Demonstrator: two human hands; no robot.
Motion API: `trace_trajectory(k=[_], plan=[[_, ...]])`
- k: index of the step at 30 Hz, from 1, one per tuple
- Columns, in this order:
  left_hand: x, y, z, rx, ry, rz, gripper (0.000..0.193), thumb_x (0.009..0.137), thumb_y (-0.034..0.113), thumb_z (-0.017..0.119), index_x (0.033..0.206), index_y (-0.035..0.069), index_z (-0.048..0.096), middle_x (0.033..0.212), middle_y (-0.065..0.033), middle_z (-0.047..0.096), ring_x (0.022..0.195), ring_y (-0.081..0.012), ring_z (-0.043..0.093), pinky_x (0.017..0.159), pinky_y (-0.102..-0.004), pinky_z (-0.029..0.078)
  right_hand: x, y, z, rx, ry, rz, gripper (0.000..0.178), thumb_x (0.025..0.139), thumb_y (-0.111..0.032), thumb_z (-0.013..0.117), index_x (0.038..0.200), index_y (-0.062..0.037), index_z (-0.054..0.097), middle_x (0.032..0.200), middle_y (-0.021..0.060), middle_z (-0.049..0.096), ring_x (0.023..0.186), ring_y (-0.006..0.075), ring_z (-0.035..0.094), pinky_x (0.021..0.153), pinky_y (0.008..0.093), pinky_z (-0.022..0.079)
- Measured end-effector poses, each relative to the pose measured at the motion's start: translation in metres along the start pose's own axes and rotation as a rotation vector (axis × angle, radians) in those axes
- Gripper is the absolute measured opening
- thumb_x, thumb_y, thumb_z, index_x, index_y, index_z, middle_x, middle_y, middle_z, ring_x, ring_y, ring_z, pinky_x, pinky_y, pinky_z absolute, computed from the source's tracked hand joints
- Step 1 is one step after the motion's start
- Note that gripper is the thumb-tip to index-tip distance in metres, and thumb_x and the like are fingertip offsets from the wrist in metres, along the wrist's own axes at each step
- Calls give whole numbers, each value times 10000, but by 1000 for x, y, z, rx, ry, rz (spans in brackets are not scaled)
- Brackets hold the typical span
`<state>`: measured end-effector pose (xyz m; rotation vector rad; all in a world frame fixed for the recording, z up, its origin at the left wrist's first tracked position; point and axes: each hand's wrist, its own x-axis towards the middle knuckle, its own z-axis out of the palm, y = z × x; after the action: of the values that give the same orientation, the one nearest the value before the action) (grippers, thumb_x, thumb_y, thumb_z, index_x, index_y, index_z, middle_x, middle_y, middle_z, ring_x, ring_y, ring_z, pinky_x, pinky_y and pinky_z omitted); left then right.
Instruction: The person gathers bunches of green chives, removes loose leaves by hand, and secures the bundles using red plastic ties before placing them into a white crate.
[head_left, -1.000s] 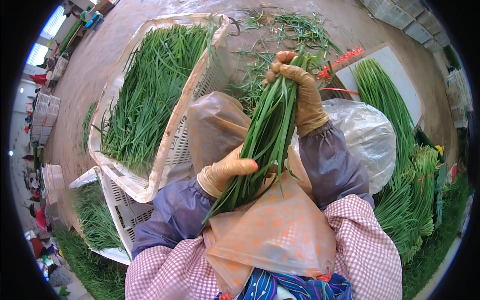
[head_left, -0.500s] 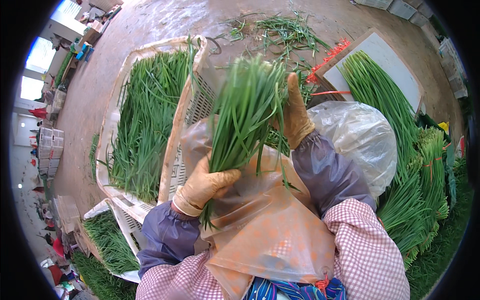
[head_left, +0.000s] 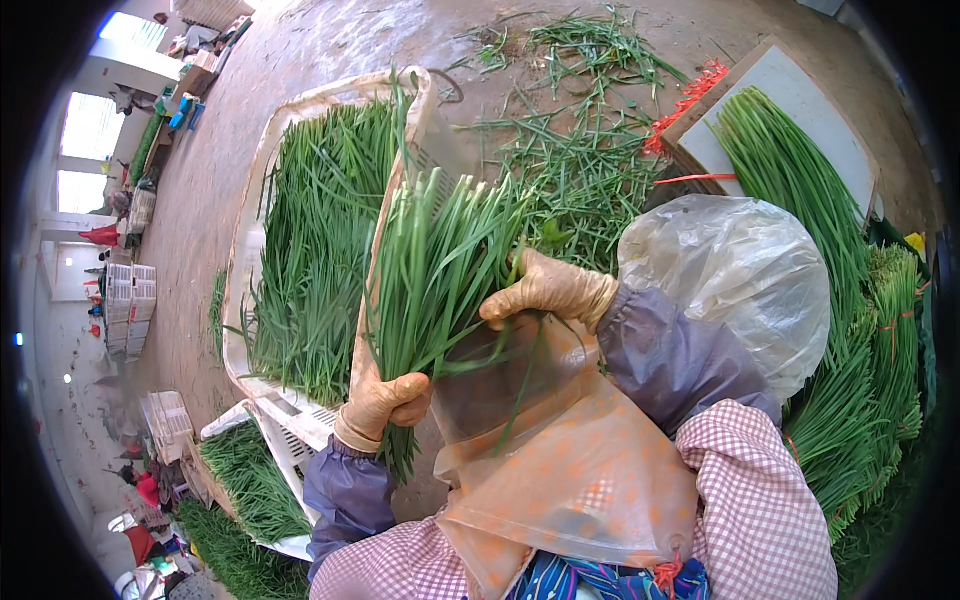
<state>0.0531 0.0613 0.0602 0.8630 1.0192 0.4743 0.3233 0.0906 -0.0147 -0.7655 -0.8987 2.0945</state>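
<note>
My left hand (head_left: 385, 408), in a tan glove, is closed around the lower part of a bunch of garlic chives (head_left: 440, 270), which stands nearly upright with its pale cut ends at the top. At the bunch's right side, my right hand (head_left: 555, 290), gloved alike, has its fingers curled on a few loose chive leaves (head_left: 548, 238), its thumb pointing toward the bunch. Several thin leaves hang loose below it. An orange-spotted plastic apron (head_left: 570, 460) covers my lap beneath both hands.
To the left stands a white crate (head_left: 250, 240) packed with chives, with another heap (head_left: 250, 480) nearer. Trimmed leaves (head_left: 580, 160) litter the floor ahead. On the right are a clear plastic bag (head_left: 730, 280), a white board (head_left: 790, 110) with chives on it, red ties (head_left: 690, 105) and tied bunches (head_left: 890, 330).
The bunch and my left hand have shifted left and slightly down. My right hand, earlier upright with straight fingers, has dropped and curled beside the bunch. My view has turned a little.
</note>
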Motion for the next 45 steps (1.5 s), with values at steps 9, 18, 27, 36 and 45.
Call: trace_trajectory(k=[9, 18, 27, 36, 45], plan=[[-18, -30, -30, -163, -80, -190, 646, 804, 266, 762, 1296, 232, 345, 590, -19, 404, 376, -64, 289, 358, -218, 203, -3, -35, -43, 470, 145, -443, 416, 916, -120, 562, 1308, -11, 476, 586, -91, 366, 475, 15, 370, 431, 176, 290], [-25, -41, -32, -199, -88, -237, 395, 781, 313, 777, 991, 84, 531, 590, 17, 431, 396, -70, 324, 374, -228, 215, -5, -29, -75, -53, 552, -219, 745, 857, -349, 683, 1444, -110, 292, 1108, 77, 599, 760, 175, 620, 603, 306, 501], [-20, -41, -37, -29, -42, -184, 338, 818, 237, 745, 1030, 81, 534, 607, 5, 473, 410, -75, 356, 372, -235, 223, 27, -19, -15, -521, 377, -133, 298, 788, -168, 720, 1039, -14, 676, 851, 48, 685, 748, 102, 600, 723, 258, 494], [-11, -36, -37, -58, -131, -204, 343, 818, 261, 743, 1018, 75, 536, 586, 31, 433, 395, -59, 310, 366, -231, 196, 0, -21, -135, -164, 894, -322, 130, 831, -175, 723, 879, -77, 652, 713, 16, 660, 544, 61, 550, 436, 225, 414], [-16, -36, -36, -40, -59, -216, 364, 800, 207, 759, 1060, 65, 547, 610, 28, 463, 406, -61, 334, 372, -231, 207, 3, 2, -65, 139, 338, -164, 344, 879, -319, 649, 1136, -92, 625, 860, -22, 628, 586, 28, 534, 467, 164, 425]])
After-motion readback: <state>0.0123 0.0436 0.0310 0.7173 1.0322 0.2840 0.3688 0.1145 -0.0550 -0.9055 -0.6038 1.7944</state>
